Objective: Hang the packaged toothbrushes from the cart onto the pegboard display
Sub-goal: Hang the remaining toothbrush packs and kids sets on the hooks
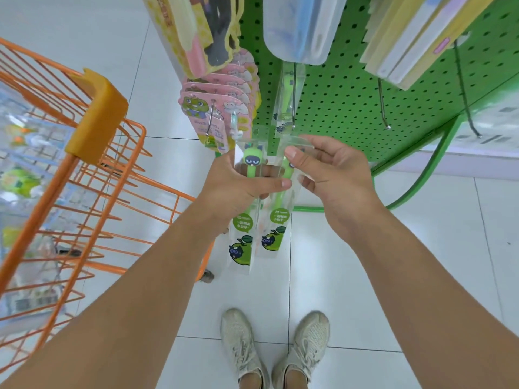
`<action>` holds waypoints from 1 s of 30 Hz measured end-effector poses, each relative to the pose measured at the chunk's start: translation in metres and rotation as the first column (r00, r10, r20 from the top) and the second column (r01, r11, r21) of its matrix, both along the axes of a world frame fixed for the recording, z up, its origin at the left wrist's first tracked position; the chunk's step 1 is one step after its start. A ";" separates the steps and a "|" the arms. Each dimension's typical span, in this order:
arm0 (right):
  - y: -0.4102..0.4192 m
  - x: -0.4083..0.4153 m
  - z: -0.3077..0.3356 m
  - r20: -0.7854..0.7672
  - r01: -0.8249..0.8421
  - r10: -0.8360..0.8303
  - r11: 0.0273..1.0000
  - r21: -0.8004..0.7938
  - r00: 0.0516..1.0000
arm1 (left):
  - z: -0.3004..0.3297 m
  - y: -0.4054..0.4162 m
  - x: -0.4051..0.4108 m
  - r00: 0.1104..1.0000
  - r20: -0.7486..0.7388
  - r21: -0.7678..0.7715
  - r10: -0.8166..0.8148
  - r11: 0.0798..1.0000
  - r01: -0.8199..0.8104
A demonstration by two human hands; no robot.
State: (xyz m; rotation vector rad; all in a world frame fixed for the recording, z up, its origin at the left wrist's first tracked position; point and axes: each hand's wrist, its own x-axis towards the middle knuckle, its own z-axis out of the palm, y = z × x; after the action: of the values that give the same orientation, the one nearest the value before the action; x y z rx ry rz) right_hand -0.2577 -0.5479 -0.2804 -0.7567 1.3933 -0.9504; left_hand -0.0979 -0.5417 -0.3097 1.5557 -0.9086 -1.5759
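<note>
While both hands (283, 175) pinch two clear-packaged green toothbrushes (254, 209), long axes vertical, the steel peg (293, 108) lies just above, right hand (334, 175) nearer.

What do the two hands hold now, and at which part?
The left hand grips one clear packet with a green toothbrush around its upper half; the right hand pinches a second such packet near its top.

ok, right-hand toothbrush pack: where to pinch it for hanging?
Pinch the right pack by its clear top flap, as the right hand does now, coming from the side. The flap is flat and thin, and the pack hangs straight below it, facing the hook.
</note>
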 end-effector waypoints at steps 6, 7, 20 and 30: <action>-0.008 0.003 -0.003 -0.014 0.034 -0.034 0.999 0.007 0.999 | -0.005 -0.007 -0.001 1.000 -0.007 0.027 0.011 1.000 -0.011; -0.009 0.003 -0.003 -0.019 0.028 -0.028 1.000 0.012 0.999 | -0.006 -0.008 -0.002 1.000 -0.010 0.030 0.012 0.999 -0.012; -0.020 -0.001 0.006 0.005 -0.023 0.022 0.995 0.101 1.000 | -0.011 -0.008 0.001 1.000 0.015 0.014 0.000 1.000 -0.001; -0.014 -0.006 0.008 0.000 -0.038 0.038 0.998 0.047 0.999 | -0.012 0.003 0.005 0.997 -0.048 -0.015 -0.054 0.998 0.054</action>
State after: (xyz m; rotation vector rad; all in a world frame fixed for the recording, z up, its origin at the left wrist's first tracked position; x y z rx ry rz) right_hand -0.2635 -0.5624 -0.2728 -0.7452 1.3926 -0.8853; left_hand -0.0931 -0.5391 -0.3218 1.4892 -0.9398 -1.6346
